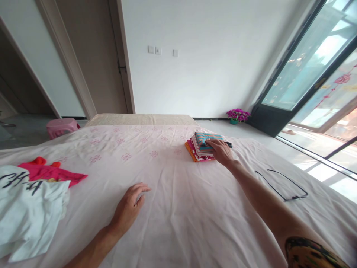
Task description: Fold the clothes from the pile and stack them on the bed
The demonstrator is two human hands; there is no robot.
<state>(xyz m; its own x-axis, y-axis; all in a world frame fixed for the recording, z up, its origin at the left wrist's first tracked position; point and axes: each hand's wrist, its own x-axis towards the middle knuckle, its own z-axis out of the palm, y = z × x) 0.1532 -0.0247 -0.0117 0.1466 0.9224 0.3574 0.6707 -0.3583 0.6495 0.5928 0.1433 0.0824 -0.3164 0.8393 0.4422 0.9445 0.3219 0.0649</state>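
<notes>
My right hand [221,150] lies on top of a stack of folded clothes, its fingers stretched over the uppermost piece, a blue and orange striped cloth [206,137]. Below that, edges of white, dark pink and orange folded cloth [191,152] stick out. A small dark object [228,144] shows just beyond my right hand; its kind cannot be made out. My left hand [130,203] is empty, thumb apart from the fingers, over the pale pink sheet [164,219]. Left of it lie a white garment [30,212] with black lettering and a bright pink garment [61,174], both unfolded.
A pair of dark-framed glasses [295,197] lies on the sheet at the right. Past the bed's far end are a pink plastic stool [63,125], a pot of purple flowers [237,115] and a white wall [206,74]. A glass door [301,70] stands at the right.
</notes>
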